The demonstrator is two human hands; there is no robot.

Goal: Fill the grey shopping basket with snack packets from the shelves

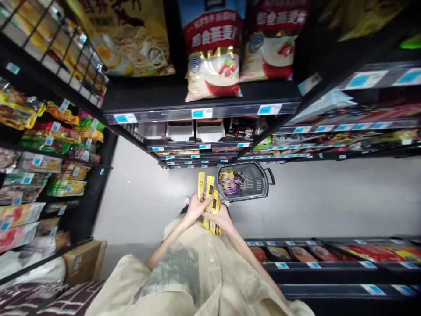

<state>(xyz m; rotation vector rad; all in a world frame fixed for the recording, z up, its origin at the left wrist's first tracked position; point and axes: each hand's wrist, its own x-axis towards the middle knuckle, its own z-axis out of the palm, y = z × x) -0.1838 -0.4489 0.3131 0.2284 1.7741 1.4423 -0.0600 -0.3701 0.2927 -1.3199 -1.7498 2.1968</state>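
Yellow packets [210, 199], slim and flat like snack bars in foil wrap, fan out between both hands in the head view, held low in front of the person's body above the grey floor [312, 197]. The left hand [196, 206] closes on the lower part of the fan from the left side, its fingers wrapped across the wrappers; the right hand [221, 218] cups the bottom ends from the right, fingers curled around them. Both hands are pinching the same bundle, so neither is free.

Such packets look light and fairly stiff along their length, yet the glossy wrap is probably slippery, and a loose fan could slide apart; a hold across the middle of the stack, thumb on one face and fingers on the other, seems the surest.

Both forearms reach forward and converge from pale loose sleeves [164, 267], elbows tucked near the torso, wrists roughly level.

Just beyond the hands a grey shopping basket [253, 180] sits on the floor, holding purple packets [230, 180]. Black shelves [197, 114] with blue price tags surround the aisle, and large oat bags [212, 52] stand above.
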